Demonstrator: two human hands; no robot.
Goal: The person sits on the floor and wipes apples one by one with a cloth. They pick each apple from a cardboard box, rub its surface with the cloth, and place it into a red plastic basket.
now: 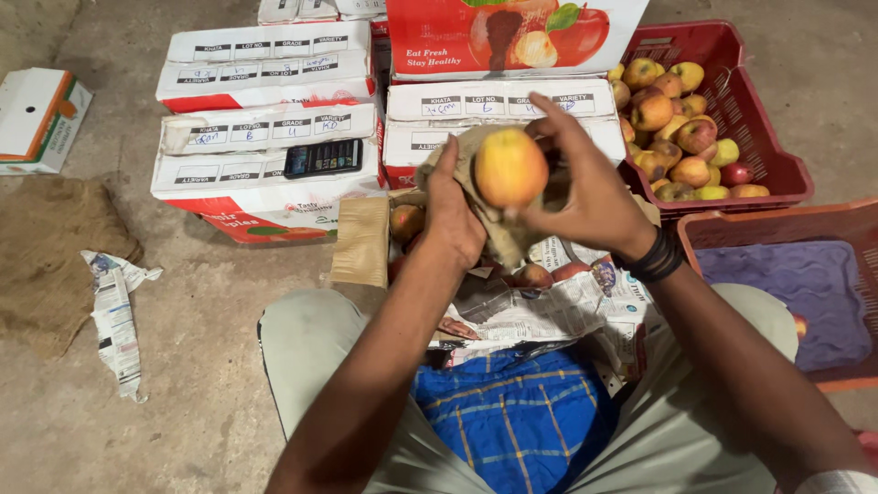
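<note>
Grip: your right hand (pixel 585 197) fingers (pixel 558 123) curl round apple (pixel 509 167); left hand (pixel 455 215) clutches cloth (pixel 476 146).
Risk: you could drop it, since fingertips alone pinch it.

Both hands (pixel 455 206) (pixel 585 187) raised, seemingly cupped

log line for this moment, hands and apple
left hand: holds cloth | right hand: holds apple on cloth | red crate of apples at right

We have a single head view, looking steeply down and close over our lap (pixel 521 421) onto the floor (pixel 210 302) ahead.
</note>
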